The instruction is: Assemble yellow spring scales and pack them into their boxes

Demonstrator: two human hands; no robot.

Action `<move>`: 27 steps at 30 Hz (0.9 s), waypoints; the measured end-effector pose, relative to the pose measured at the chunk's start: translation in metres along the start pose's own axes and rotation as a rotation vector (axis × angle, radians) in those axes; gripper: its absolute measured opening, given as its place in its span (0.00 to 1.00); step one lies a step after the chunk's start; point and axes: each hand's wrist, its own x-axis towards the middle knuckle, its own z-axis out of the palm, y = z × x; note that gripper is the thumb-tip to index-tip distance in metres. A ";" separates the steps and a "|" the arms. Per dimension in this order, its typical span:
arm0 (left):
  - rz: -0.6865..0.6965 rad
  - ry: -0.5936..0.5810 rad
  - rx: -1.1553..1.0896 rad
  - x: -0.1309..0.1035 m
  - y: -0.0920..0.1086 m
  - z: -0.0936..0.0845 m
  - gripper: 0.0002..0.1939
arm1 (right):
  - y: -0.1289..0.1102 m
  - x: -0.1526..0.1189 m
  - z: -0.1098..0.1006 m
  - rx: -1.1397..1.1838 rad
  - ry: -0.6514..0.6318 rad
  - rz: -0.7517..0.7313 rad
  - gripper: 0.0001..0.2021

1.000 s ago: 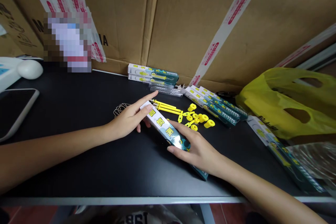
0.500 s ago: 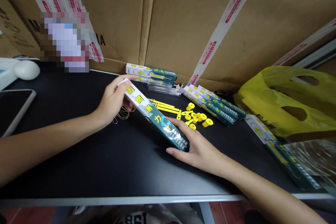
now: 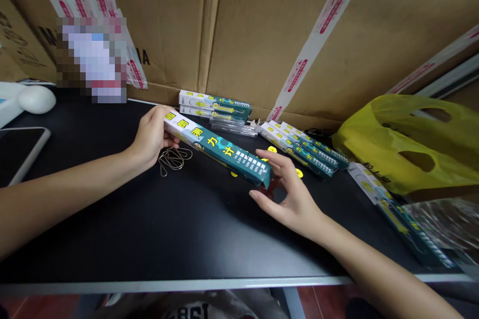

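A long white-and-green spring scale box is held above the black table, slanting down to the right. My left hand is closed around its white end. Around the green end, my right hand has thumb and fingers spread; whether a hidden finger touches the box I cannot tell. Bent metal wire hooks lie on the table just below my left hand. Behind the box, small yellow plastic parts show only in part.
Two similar boxes lie stacked at the back, with clear plastic tubes before them. Several more boxes lie right of these. A yellow plastic bag and another box are far right. A tablet-like device sits left. Cardboard stands behind.
The box's green end has swung up and away from me, turning flatter, and now covers most of the yellow parts. My right hand has loosened from that end, its fingers spreading.
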 end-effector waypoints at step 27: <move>-0.113 -0.008 -0.104 0.003 -0.011 0.000 0.06 | -0.002 0.012 0.004 0.927 0.055 0.371 0.16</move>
